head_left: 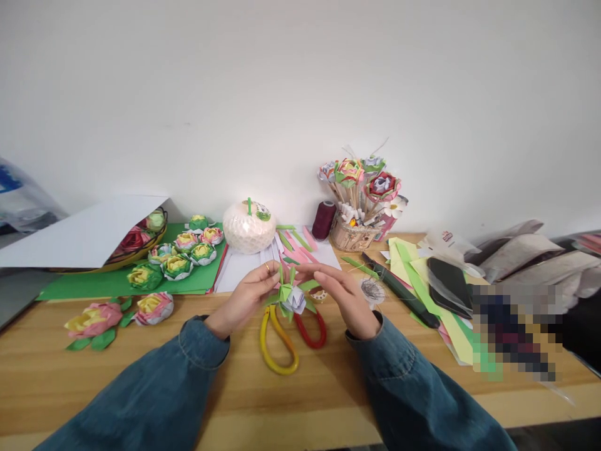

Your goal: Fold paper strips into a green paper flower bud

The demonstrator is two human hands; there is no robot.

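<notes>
Green and white folded paper, the half-made flower (292, 295) sits pinched between the left hand (248, 299) and right hand (345, 295), above the scissors (287, 338) near the table's (141, 376) front edge. It looks light, soft and easily crushed; best held at its base. Finished flowers (178, 258) lie toward the back left corner.

Matt folded-paper flower (292, 296); glossy plastic scissor handles (287, 341); smooth varnished wooden table (141, 369); woven basket (351, 237), upper centre; denim cloth sleeves (188, 357).
</notes>
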